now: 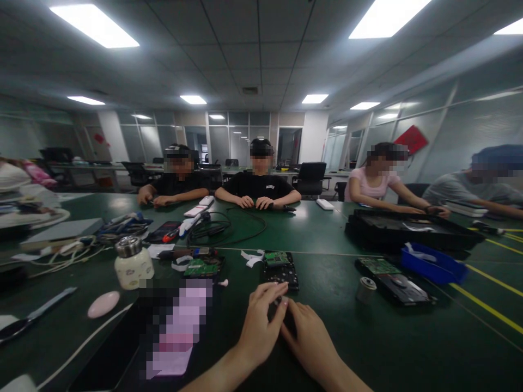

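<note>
Both hands low centre of frame, fingers meeting just below the drive (291,279). Left hand (258,321): fingers bent forward, tips at the drive's near edge, contact unclear; thumb toward the other hand. Right hand (312,329): fingers curled in, tips against or right beside the left thumb. Something small may sit between the fingertips; too blurred, can't tell if either hand grips anything. Drive is mid-frame, flat on the green table (400,348), green board (277,258) on its far part, white strip (254,258) just left. Another drive with a board (202,267) at centre left; right of centre, metal cylinder (366,289), third drive (408,289), blue bin (433,268). Jar (134,269) left. Co-worker in black (257,188) across, upper centre, hands on table.
</note>
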Available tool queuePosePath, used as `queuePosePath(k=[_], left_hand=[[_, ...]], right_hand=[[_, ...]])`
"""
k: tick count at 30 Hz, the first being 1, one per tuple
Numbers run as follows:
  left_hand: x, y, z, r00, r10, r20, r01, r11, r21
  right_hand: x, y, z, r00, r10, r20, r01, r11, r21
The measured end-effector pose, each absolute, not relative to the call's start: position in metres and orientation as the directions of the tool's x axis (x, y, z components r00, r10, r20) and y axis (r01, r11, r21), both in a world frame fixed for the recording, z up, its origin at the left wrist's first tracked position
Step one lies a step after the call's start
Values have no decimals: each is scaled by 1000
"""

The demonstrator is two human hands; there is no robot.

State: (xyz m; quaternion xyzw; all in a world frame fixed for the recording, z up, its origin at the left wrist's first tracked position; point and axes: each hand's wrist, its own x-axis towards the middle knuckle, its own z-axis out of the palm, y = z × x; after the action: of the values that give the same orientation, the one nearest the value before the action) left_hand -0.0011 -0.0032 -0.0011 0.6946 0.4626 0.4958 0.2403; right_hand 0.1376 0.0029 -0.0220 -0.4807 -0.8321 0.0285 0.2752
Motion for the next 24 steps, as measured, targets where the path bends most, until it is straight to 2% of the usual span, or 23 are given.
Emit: queuePosePath(k=[7, 12, 18, 21, 24], left_hand=[[4, -1, 6, -45, 840, 541, 427, -474, 770], [-7, -5, 21, -151, 858, 492, 379, -409, 830], [-55, -44, -12, -36, 939, 343, 456, -290, 841], [-69, -51, -34, -58, 927, 370, 524, -288, 802], [-64, -42, -31, -68, 906, 417, 511, -328, 795]], right_hand=[[138, 3, -23, -385, 795, 469, 771, 557, -310], [139, 3, -23, -377, 796, 473, 764, 557, -327], [139, 6, -26, -353, 812, 465, 766, 536, -354], [139, 6, -27, -353, 816, 458, 762, 535, -365], [139, 5, -26, -336, 815, 472, 774, 525, -355]])
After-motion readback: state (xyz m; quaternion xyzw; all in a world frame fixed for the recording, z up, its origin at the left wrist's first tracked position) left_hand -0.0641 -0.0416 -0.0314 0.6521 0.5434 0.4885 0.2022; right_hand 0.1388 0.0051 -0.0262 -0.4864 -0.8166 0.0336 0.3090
